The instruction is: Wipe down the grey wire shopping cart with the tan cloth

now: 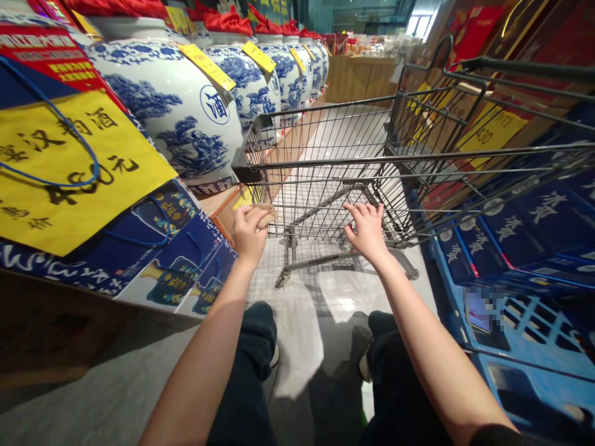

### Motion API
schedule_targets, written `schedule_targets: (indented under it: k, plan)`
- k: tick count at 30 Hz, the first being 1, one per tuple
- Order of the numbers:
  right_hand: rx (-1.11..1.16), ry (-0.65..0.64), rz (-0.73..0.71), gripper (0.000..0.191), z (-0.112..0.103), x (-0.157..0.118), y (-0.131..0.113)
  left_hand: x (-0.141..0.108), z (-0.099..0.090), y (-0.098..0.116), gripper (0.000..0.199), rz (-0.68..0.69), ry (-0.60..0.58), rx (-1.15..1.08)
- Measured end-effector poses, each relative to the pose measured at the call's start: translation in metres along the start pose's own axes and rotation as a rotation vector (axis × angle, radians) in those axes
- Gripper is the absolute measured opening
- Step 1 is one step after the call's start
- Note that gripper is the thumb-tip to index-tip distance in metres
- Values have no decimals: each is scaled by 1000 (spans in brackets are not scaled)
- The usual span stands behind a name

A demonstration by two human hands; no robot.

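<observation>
My left hand (250,234) closes around a tan rounded object (263,215) at the near left corner of a wire shopping cart (325,167). I cannot tell what that object is. My right hand (367,230) rests on the cart's near wire side with its fingers spread, holding nothing. The cart stands ahead of me on wheeled grey legs, and its basket shows nothing inside.
Blue-and-white porcelain liquor jars (167,105) with red cloth tops line the left. Below them hang a yellow sign (74,167) and blue printed boxes (176,266). A blue plastic pallet (525,328) lies to the right. A wooden counter (360,77) stands far ahead, past a tiled floor (320,297).
</observation>
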State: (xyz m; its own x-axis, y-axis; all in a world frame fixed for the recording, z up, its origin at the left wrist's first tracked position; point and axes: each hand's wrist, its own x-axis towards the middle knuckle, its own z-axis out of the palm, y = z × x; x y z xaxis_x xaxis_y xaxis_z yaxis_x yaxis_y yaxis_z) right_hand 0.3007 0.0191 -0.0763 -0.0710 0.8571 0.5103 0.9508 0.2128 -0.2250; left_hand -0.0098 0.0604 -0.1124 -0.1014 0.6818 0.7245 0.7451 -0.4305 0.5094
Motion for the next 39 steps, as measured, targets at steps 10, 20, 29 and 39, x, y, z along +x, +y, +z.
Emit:
schedule_targets:
  k: [10, 20, 29, 39]
  plan:
    - [2, -45, 16, 55, -3, 2, -3, -10, 4, 2, 30, -51, -142, -42]
    - [26, -15, 3, 54, -2, 0, -1, 2, -5, -7, 19, -179, -75, 12]
    - [33, -8, 6, 54, -4, 0, 0, 7, -16, 8, 53, -153, 55, 34]
    - [46, -8, 5, 56, -1, 1, 0, 9, -16, 5, 33, -98, 40, 97]
